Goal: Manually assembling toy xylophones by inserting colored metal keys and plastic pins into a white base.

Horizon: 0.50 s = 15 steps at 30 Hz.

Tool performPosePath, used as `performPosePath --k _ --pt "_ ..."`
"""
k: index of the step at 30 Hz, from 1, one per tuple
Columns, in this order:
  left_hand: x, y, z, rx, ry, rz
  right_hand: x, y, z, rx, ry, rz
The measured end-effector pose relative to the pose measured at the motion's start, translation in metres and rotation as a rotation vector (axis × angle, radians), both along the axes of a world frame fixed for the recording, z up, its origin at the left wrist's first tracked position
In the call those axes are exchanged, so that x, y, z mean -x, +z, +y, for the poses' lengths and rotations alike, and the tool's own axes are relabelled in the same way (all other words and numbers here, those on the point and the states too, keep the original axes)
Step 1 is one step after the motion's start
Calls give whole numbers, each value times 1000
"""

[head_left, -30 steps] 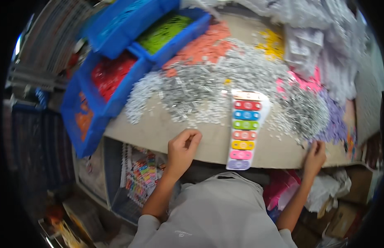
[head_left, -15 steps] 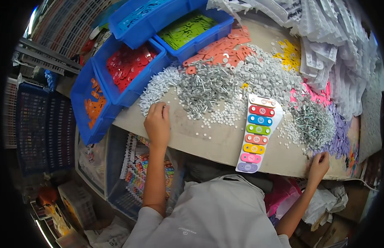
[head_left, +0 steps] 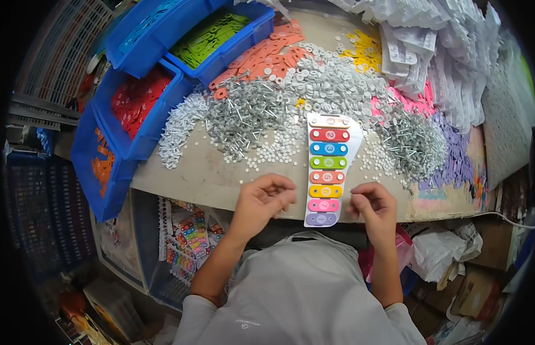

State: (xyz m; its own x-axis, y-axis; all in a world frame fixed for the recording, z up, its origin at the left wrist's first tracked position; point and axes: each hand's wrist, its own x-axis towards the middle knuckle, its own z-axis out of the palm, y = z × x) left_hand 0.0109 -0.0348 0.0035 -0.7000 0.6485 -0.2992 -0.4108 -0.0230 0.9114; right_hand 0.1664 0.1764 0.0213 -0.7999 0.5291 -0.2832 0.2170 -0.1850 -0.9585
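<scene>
A toy xylophone (head_left: 328, 163) lies upright before me near the table's front edge, a white tapered base with a column of coloured bars. White round caps sit at the ends of the upper bars; the yellow, pink and purple bars show small dark holes. Just left of its lower bars is my left hand (head_left: 262, 204), thumb and fingers bent together in a pinch. On the other side, beside the yellow and pink bars, my right hand (head_left: 375, 211) is closed with curled fingers. Whatever small thing either hand pinches is too small to make out.
Behind the xylophone spread heaps of white washers (head_left: 331, 80), metal nails (head_left: 241, 115) and white plastic pins (head_left: 184, 126). More nails (head_left: 414, 144) lie right, near purple bars (head_left: 451, 155). Blue bins (head_left: 126, 150) of coloured bars stand left; white bases (head_left: 446, 75) are stacked at back right.
My left hand has come right from the white pins to the xylophone. My right hand has come left from the right-hand nail heap. The whole view has shifted somewhat.
</scene>
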Motion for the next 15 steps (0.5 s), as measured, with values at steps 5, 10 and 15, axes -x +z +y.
performPosePath --k 5,10,15 --pt "-11 -16 16 -48 -163 -253 7 -7 -9 102 53 -50" --pt "-11 -22 27 -40 -181 -283 12 -11 -8 89 64 -95" --pt "-7 -24 31 -10 -210 -247 13 -19 0 -90 125 -155"
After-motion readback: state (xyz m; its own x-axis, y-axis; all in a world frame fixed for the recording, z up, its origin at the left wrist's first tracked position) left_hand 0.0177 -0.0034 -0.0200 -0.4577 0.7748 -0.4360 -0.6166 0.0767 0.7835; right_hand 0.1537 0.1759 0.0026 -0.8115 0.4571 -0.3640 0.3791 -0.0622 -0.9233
